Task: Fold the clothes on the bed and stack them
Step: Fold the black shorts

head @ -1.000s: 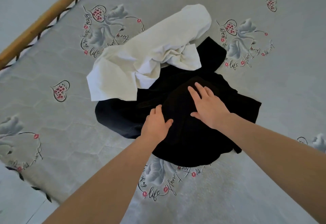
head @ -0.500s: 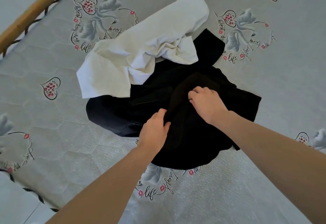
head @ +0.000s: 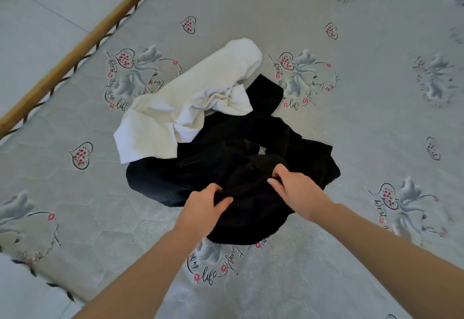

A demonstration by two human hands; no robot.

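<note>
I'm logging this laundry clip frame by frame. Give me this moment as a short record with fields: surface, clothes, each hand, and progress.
surface: bed sheet printed with hearts and flowers, wooden rail along its left edge
clothes: crumpled white garment lying partly over a heap of black garment and other dark clothes
left hand: grips a bunch of the black garment
right hand: grips the same black garment, close beside the left hand
progress: nothing folded or stacked yet

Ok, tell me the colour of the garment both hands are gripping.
Black, seen in the head view, the only one; left hand and right hand grip it.
</note>
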